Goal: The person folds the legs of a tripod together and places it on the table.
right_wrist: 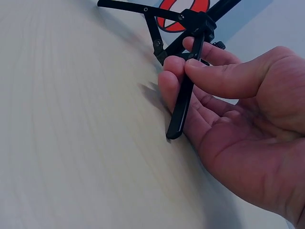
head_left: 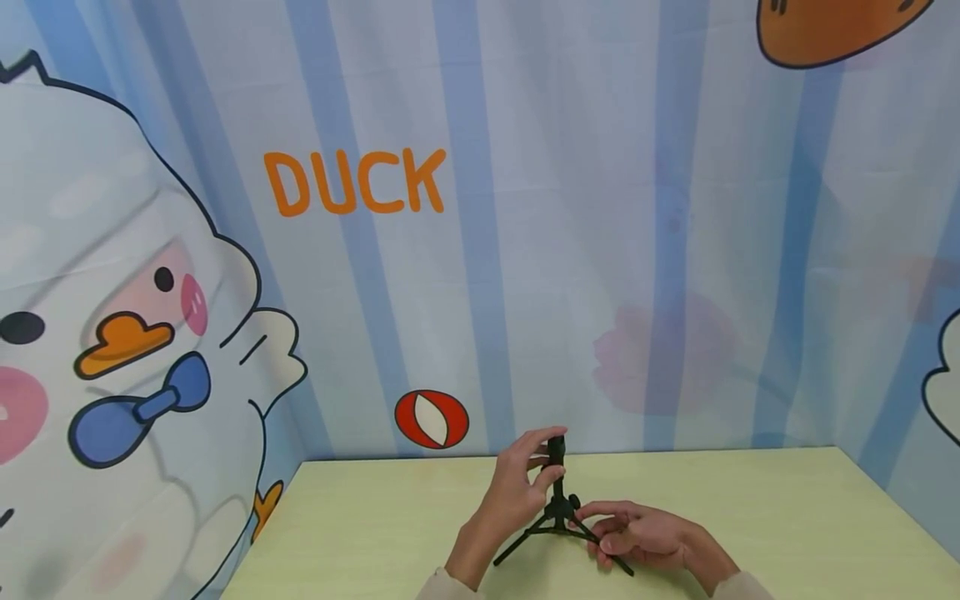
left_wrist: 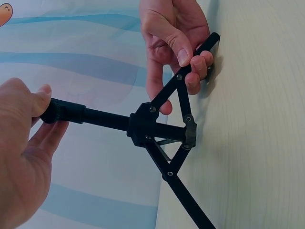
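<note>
A small black tripod (head_left: 558,507) stands upright over the table with its legs spread. At its top, my left hand (head_left: 517,483) grips the head of the centre column between thumb and fingers. My right hand (head_left: 645,535) pinches one leg at the right, low down; the right wrist view shows the thumb and fingertips on that leg (right_wrist: 178,109). Hinged braces (left_wrist: 183,100) join the legs to the bottom of the column in the left wrist view. A small knob (head_left: 574,501) sticks out from the hub. Whether every foot touches the table is hard to tell.
The pale yellow table (head_left: 375,517) runs back to a fabric backdrop (head_left: 562,250) with blue stripes. Printed on the backdrop are a large duck (head_left: 135,250), orange letters and a red and white ball (head_left: 408,417).
</note>
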The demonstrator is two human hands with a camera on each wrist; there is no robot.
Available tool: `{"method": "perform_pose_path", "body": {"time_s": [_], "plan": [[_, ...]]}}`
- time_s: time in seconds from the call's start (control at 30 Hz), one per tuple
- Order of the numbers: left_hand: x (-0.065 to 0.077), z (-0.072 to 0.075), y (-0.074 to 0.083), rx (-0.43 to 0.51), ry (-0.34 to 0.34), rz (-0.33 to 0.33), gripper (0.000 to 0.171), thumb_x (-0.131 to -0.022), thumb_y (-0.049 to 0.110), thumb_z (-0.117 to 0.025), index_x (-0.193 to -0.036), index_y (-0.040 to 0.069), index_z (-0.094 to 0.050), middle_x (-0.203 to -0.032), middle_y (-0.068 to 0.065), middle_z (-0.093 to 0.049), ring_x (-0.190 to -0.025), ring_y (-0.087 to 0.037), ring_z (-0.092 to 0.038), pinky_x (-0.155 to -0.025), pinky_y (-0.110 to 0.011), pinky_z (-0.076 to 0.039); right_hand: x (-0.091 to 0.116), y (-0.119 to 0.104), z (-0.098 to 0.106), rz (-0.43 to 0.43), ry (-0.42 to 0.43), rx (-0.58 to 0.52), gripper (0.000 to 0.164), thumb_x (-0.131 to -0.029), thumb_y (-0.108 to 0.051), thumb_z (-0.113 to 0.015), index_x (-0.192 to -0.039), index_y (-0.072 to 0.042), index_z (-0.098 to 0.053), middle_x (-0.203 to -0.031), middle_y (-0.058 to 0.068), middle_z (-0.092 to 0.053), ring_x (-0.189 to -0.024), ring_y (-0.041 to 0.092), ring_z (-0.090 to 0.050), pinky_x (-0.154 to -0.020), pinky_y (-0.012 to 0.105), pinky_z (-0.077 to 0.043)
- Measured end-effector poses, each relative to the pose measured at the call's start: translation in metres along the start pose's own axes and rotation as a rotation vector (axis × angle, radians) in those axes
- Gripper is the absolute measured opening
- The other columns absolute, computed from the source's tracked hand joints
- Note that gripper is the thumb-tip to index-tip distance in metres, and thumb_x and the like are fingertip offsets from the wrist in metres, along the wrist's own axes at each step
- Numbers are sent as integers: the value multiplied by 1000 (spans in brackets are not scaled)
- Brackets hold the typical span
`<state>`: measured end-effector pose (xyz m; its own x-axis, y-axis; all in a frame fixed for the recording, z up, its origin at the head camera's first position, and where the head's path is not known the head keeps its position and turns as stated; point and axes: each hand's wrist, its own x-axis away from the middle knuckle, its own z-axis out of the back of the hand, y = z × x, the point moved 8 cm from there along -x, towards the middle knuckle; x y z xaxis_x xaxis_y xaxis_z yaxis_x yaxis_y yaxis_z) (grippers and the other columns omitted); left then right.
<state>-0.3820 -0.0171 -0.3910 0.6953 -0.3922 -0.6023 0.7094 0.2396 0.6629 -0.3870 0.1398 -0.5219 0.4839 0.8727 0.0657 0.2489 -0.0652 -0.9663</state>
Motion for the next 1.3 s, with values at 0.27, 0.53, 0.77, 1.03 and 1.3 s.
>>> {"method": "perform_pose_path", "body": {"time_s": [0.27, 0.53, 0.77, 1.03, 1.3], "plan": [[0, 1, -1, 0, -8, 20, 54, -98, -2, -69, -146, 19, -57, -136, -5, -63, -111, -20, -68, -97, -30, -57, 0, -2, -2, 41, -1, 23, 48, -107, 5, -46, -154, -3, -45, -115, 7, -66, -93, 16, -66, -95, 31, -52], [0, 3, 2, -12, -9, -2, 53, -98, -3, -68, -146, 16, -57, -137, -8, -63, -110, -19, -69, -95, -32, -58, -2, -7, -5, 101, 38, 70, 48, -108, 3, -46, -155, -3, -43, -110, 8, -65, -91, 18, -64, -90, 32, -52], [-1, 5, 4, -7, -9, 3, 53, -98, -4, -67, -146, 16, -57, -138, -7, -62, -109, -18, -69, -95, -31, -58, -4, -13, -6, 179, 113, 116, 46, -108, 0, -47, -154, -8, -48, -113, 9, -62, -90, 20, -64, -85, 34, -53], [-1, 5, 5, 5, -18, 9, 53, -99, -4, -67, -147, 16, -57, -138, -7, -63, -109, -19, -69, -96, -30, -57, -3, -17, -5, 211, 179, 171, 45, -107, 3, -49, -152, -3, -50, -121, 14, -60, -95, 23, -66, -89, 36, -55], [-1, 5, 2, 8, -30, 8, 52, -99, -3, -67, -147, 15, -56, -139, -9, -61, -110, -20, -69, -96, -30, -57, 0, -21, 0, 106, 255, 349, 56, -97, 8, -58, -152, 5, -45, -119, 18, -63, -102, 30, -67, -88, 36, -56]]}}
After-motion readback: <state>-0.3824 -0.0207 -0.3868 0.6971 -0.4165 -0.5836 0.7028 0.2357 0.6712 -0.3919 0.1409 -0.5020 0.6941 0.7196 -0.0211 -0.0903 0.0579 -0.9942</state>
